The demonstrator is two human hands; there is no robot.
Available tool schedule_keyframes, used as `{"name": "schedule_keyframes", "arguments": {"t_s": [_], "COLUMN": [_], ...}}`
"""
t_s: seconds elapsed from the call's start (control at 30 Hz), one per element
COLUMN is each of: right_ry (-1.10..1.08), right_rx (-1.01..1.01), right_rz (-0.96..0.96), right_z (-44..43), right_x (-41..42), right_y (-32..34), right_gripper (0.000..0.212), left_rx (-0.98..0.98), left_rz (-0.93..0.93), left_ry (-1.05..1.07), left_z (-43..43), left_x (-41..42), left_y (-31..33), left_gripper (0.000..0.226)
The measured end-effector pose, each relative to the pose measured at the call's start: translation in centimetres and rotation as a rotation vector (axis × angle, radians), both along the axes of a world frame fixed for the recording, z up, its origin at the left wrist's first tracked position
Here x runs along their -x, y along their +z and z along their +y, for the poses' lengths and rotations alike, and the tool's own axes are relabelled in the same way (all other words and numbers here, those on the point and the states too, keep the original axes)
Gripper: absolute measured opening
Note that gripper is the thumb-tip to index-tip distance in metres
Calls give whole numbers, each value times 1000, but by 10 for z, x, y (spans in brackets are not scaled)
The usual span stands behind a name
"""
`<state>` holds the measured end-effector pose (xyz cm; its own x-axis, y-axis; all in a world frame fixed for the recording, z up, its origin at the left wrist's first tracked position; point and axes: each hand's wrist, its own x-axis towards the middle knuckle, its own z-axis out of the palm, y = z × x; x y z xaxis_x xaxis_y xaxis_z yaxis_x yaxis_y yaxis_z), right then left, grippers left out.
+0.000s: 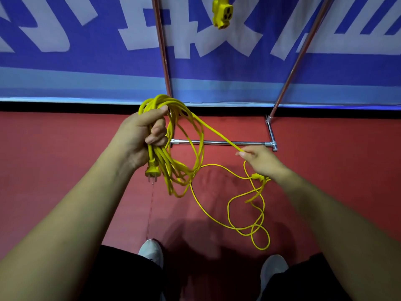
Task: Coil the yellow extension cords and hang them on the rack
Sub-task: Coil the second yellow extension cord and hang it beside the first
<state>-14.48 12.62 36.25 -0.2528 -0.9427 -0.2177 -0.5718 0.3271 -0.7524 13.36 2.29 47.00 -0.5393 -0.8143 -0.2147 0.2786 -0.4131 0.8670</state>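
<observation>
My left hand (143, 135) grips a bundle of several loops of a yellow extension cord (173, 166), held above the red floor. The cord's plug (152, 170) hangs below my fist with its prongs pointing down. One strand runs taut from the bundle to my right hand (260, 161), which pinches it between the fingertips. The rest of the cord (245, 220) lies in loose curls on the floor under my right hand. The metal rack (219, 142) stands just beyond my hands. A yellow socket block (221, 13) of another cord hangs from above at the top.
The rack's two slanted poles (162, 51) rise in front of a blue banner (86, 61) with white characters. Its base bars lie on the red floor (65, 159). My two grey shoes (152, 250) show at the bottom edge.
</observation>
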Motion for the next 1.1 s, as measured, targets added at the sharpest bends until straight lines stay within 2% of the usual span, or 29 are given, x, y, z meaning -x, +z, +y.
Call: {"name": "schedule_keyframes", "arguments": {"t_s": [0.07, 0.17, 0.23, 0.33, 0.43, 0.53, 0.6, 0.67, 0.73, 0.83, 0.93, 1.0, 1.1], "right_ry": [-11, -33, -100, -188, -79, 87, 337, 525, 563, 482, 320, 275, 339], "right_rx": [-154, -302, -262, -211, -242, -213, -174, -111, -53, 54, 154, 111, -126], "right_rz": [99, -7, -112, -223, -3, 227, 331, 251, 39, -319, -501, -493, -339], "right_z": [1, 3, 3, 5, 4, 1, 3, 9, 16, 17, 8, 6, 12], "right_x": [1, -6, -11, -11, -11, -22, -34, -47, -57, -58, -40, -22, 2], "right_y": [-5, -10, -9, -5, -4, 10, 37, 67, 90, 107, 104, 95, 73], "right_gripper": [20, 19, 11, 17, 21, 12, 12, 14, 16, 18, 12, 6, 6], "left_rx": [3, -68, -120, -167, -97, -25, -18, 32, 115, 233, 234, 150, 38], "left_rz": [-39, 16, 113, 218, 83, -29, -60, -127, -231, -349, -306, -213, -112], "left_ry": [5, 27, 67, 138, 144, 118, 67, -47, -203, -381, -391, -302, -201], "left_z": [-1, 2, 1, -2, 3, 11, 14, 21, 31, 41, 41, 37, 33], "left_x": [0, 3, 2, -1, 4, 12, 16, 22, 26, 29, 29, 29, 29], "left_y": [-5, -4, -1, 3, 4, 1, -5, -11, -17, -22, -15, -14, -16], "left_gripper": [24, 23, 20, 26, 43, 22, 23, 28, 25, 28, 18, 18, 17]}}
